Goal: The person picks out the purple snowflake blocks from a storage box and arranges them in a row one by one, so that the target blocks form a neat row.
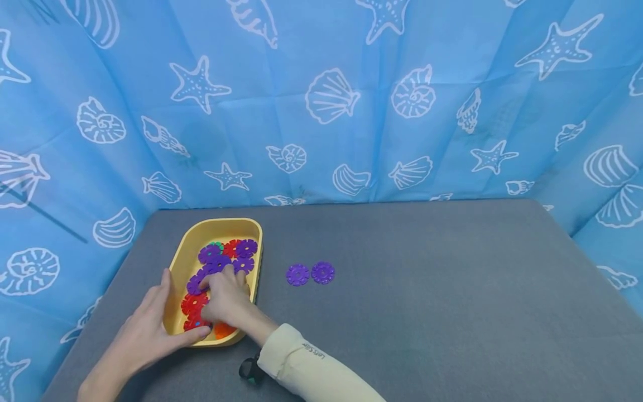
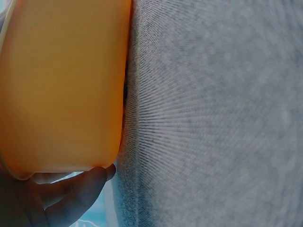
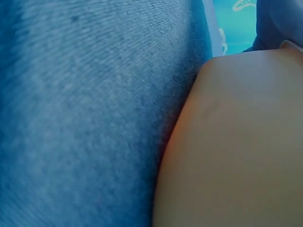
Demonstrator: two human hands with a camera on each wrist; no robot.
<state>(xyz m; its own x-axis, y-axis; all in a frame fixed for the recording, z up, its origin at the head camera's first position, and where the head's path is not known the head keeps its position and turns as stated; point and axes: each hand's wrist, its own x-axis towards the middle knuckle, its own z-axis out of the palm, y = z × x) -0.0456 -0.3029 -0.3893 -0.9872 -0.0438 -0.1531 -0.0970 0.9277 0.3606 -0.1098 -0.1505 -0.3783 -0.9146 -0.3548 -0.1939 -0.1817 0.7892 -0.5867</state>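
A yellow plastic bin (image 1: 175, 279) stands on the left part of the table, with flat notched flower-shaped discs inside. My left hand (image 1: 145, 329) grips its near left corner, thumb along the near rim. In the left wrist view, the fingers (image 2: 78, 194) lie against the bin's outer wall. My right hand (image 1: 228, 298) reaches down into the bin, its fingers spread and bent among the discs. One fingertip is at a purple disc (image 1: 195, 285), above the red discs (image 1: 193, 303). Parts of the right fingers are hidden behind the hand.
Two purple discs (image 1: 298, 274) lie side by side on the grey table (image 1: 427, 301), right of the bin. A green disc (image 1: 219, 245) and an orange piece (image 1: 223, 330) show inside the bin. A small black object (image 1: 249, 369) is by the right cuff. A blue curtain (image 1: 321, 145) hangs behind.
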